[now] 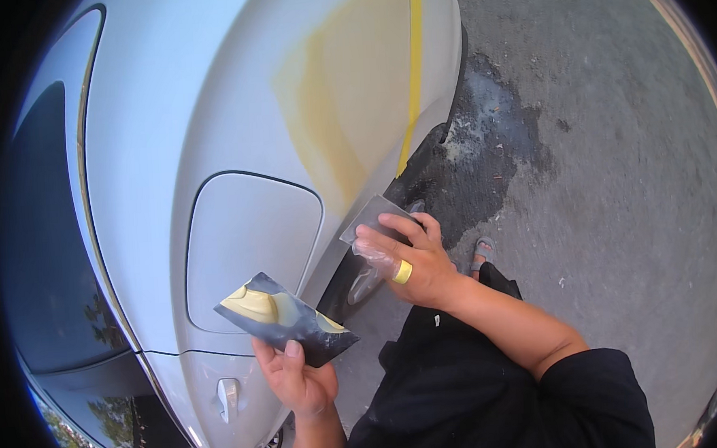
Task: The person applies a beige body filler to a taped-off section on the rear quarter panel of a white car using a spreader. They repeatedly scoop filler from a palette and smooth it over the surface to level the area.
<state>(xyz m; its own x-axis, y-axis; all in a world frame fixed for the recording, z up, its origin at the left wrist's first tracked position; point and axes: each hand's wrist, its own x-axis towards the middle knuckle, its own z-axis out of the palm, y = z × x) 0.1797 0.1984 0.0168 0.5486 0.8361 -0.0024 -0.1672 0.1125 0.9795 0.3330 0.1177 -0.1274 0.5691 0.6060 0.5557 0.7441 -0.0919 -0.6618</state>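
Note:
My left hand point(300, 383) pinches the lower edge of a dark flat mixing board point(306, 330), thumb on top. Pale yellow body filler point(253, 306) lies in a thick lump on it, with a smaller bit near its right corner. In my right hand point(427, 267) is a thin grey putty spreader point(384, 210), fingers spread along it. Clear plastic film wraps one finger, and a yellow band point(403, 272) circles another. The spreader is beside the white car's rear panel point(240, 125); I cannot tell if it touches. A smooth yellowish patch point(320, 104) marks that panel.
A strip of yellow tape point(416, 67) runs down the panel's right edge. The fuel flap point(254, 246) is closed, near the board. A door handle point(227, 399) lies lower left. Grey pavement point(615, 170) with a dark wet stain point(491, 128) spreads right.

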